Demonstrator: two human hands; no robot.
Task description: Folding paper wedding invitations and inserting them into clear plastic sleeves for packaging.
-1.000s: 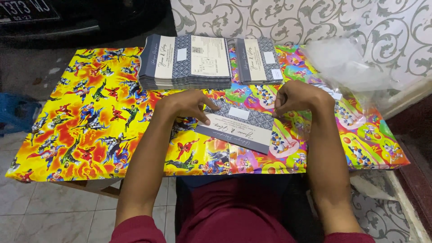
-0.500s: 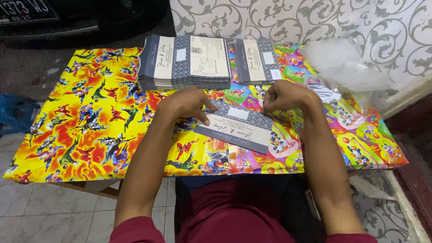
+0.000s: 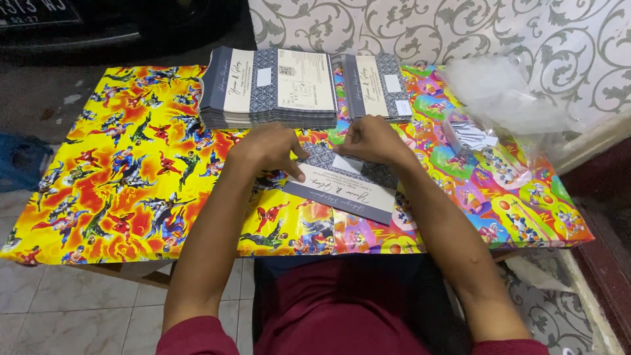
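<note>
Centrally, both hands rest on one grey-and-cream invitation card point(image 3: 342, 190) on the table point(image 3: 131, 197): left hand point(image 3: 266, 150) flat-fingered, right hand point(image 3: 371, 139) pinching its small white label point(image 3: 346, 164). Stacks at upper centre point(image 3: 269, 85) and beside it point(image 3: 374, 85) lie labelled; loose labels point(image 3: 470, 135) remain at right.

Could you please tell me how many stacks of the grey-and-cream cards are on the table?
2: a tall stack of cards at the back centre-left, and a lower stack right beside it. A single card lies apart under both hands.
</note>
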